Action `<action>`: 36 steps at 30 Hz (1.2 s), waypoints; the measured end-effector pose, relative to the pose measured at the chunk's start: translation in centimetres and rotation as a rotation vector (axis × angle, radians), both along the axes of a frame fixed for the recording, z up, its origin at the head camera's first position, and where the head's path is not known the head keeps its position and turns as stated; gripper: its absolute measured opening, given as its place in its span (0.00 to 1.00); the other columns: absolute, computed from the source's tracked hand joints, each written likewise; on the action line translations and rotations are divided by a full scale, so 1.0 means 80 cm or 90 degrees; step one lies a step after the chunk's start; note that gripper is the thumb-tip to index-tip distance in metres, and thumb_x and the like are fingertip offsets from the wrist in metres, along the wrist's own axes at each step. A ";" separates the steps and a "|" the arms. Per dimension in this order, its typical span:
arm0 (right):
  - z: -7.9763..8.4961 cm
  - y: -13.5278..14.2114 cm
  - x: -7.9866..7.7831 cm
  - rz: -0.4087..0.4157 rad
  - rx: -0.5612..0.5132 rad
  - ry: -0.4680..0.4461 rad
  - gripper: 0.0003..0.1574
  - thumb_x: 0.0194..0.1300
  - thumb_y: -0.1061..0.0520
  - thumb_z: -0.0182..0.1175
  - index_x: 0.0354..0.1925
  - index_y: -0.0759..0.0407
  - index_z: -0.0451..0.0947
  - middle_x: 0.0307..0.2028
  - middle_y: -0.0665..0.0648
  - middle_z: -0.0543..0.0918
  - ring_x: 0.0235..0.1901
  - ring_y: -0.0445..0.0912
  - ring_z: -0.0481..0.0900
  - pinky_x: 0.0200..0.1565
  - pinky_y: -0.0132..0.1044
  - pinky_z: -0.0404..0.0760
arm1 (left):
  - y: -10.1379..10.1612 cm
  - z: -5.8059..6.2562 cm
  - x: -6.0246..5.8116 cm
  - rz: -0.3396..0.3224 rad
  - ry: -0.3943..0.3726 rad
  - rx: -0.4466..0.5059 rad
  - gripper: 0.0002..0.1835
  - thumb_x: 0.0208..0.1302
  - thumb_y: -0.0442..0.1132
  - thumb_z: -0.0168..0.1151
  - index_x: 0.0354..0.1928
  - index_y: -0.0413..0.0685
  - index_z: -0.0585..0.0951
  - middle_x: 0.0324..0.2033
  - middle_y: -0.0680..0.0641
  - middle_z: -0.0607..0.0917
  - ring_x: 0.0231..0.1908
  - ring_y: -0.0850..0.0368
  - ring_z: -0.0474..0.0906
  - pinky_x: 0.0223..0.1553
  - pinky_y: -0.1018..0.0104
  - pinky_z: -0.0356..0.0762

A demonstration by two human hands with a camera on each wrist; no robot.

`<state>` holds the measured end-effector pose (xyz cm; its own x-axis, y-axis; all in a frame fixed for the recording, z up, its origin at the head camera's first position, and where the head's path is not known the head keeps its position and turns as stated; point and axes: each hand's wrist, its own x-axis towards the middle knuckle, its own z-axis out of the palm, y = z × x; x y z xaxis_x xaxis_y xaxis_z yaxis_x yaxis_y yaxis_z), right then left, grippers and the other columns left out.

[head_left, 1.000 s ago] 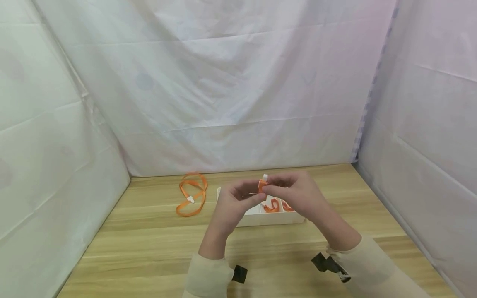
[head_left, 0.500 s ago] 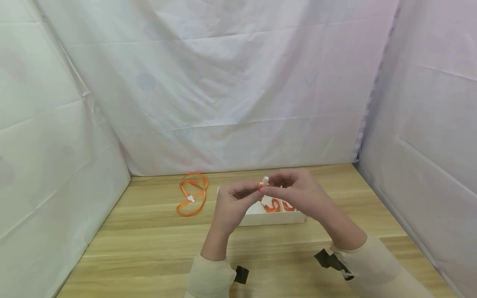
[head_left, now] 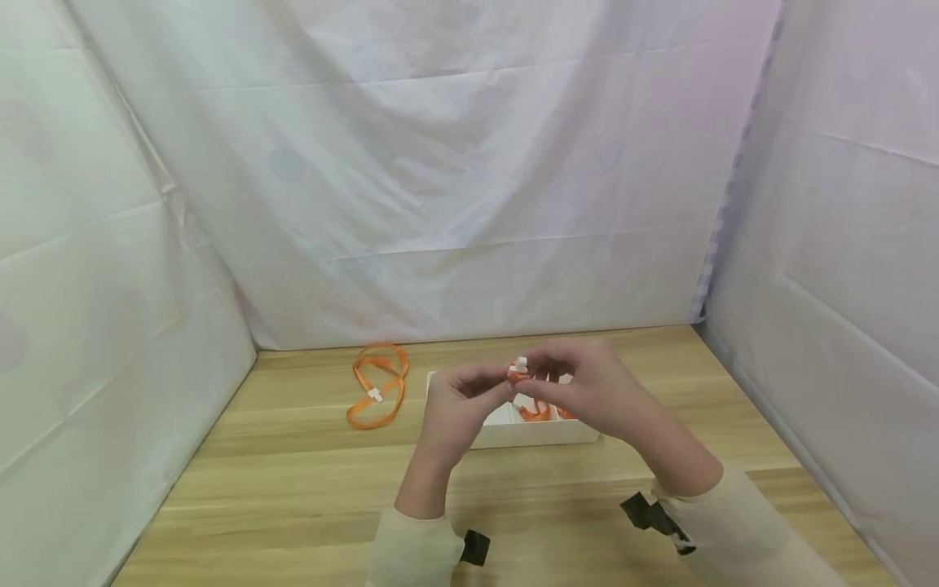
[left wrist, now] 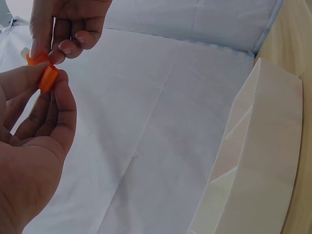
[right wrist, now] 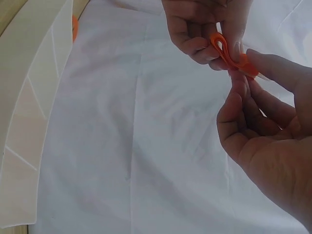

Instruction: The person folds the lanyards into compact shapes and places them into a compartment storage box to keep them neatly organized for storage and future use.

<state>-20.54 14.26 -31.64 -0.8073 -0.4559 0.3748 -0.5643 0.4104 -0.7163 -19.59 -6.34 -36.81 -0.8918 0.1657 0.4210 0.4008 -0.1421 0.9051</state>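
Left hand (head_left: 451,412): grip closed in a pinch, thumb against fingers, on one end of a folded orange strap (left wrist: 48,79). Right hand (head_left: 594,390): grip likewise closed, thumb and fingertips pinching the other end of the same strap. The two hands meet at the piece, fingertips close together.

Folded orange strap: one, held in the air between both hands, above the box in the head view; doubled into a compact bundle, with a narrow loop showing at the left-hand end in the right wrist view. White clip (head_left: 522,363): one, projecting upward from the bundle in the head view.

White box (head_left: 535,434): one, open-topped, with internal dividers, standing on the worktop beyond the wrists and partly covered by the hands. Contents visible: orange strap (head_left: 539,412), curled, in a middle compartment; further orange piece (head_left: 565,413) in the compartment to its right, mostly hidden by the right hand.

Orange lanyard (head_left: 403,383): one, lying loose in a crossed loop left of the box, well apart from it; white fitting (head_left: 375,395) attached.

Pale sleeves (head_left: 418,542): two, each with a black strip (head_left: 475,547) at the cuff. Worktop (head_left: 293,481): light wood grain. White cloth (head_left: 469,163): hung behind and at both sides.
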 end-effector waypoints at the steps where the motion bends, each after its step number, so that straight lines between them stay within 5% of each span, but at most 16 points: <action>1: -0.001 0.000 0.000 0.002 -0.007 0.001 0.07 0.65 0.54 0.77 0.41 0.46 0.90 0.31 0.44 0.87 0.33 0.41 0.83 0.34 0.33 0.83 | 0.000 0.000 0.000 -0.001 -0.002 0.001 0.12 0.66 0.27 0.71 0.48 0.23 0.86 0.38 0.63 0.93 0.39 0.65 0.89 0.45 0.68 0.89; 11: -0.009 -0.002 -0.005 -0.016 -0.020 -0.018 0.02 0.68 0.52 0.75 0.38 0.48 0.90 0.29 0.46 0.86 0.31 0.41 0.82 0.33 0.33 0.82 | -0.002 -0.013 0.001 0.006 -0.036 -0.028 0.12 0.66 0.31 0.74 0.49 0.32 0.88 0.39 0.61 0.92 0.41 0.64 0.89 0.47 0.66 0.89; 20: -0.014 -0.001 -0.016 -0.048 -0.023 -0.112 0.06 0.69 0.48 0.74 0.40 0.47 0.90 0.33 0.49 0.88 0.32 0.46 0.83 0.34 0.34 0.81 | -0.011 -0.018 0.000 0.011 -0.088 -0.037 0.14 0.67 0.33 0.74 0.52 0.36 0.89 0.47 0.37 0.92 0.43 0.61 0.90 0.51 0.64 0.89; 28: -0.020 -0.004 -0.019 -0.051 -0.028 -0.135 0.06 0.69 0.49 0.74 0.38 0.48 0.89 0.30 0.50 0.87 0.29 0.44 0.81 0.31 0.34 0.79 | -0.011 -0.021 0.000 0.024 -0.122 -0.064 0.09 0.69 0.34 0.73 0.47 0.36 0.89 0.40 0.43 0.91 0.38 0.60 0.88 0.49 0.65 0.89; 36: -0.013 -0.020 -0.041 -0.055 0.071 -0.123 0.09 0.71 0.46 0.70 0.37 0.47 0.89 0.33 0.48 0.89 0.35 0.45 0.82 0.40 0.39 0.81 | -0.023 -0.031 -0.011 0.083 -0.118 -0.147 0.11 0.69 0.40 0.74 0.51 0.47 0.90 0.44 0.44 0.92 0.43 0.59 0.87 0.49 0.67 0.87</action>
<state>-23.81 12.63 -32.70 -0.8969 -0.4119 0.1611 -0.3809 0.5343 -0.7546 -20.50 -8.19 -39.25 -0.9698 0.1176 0.2135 0.2271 0.1174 0.9668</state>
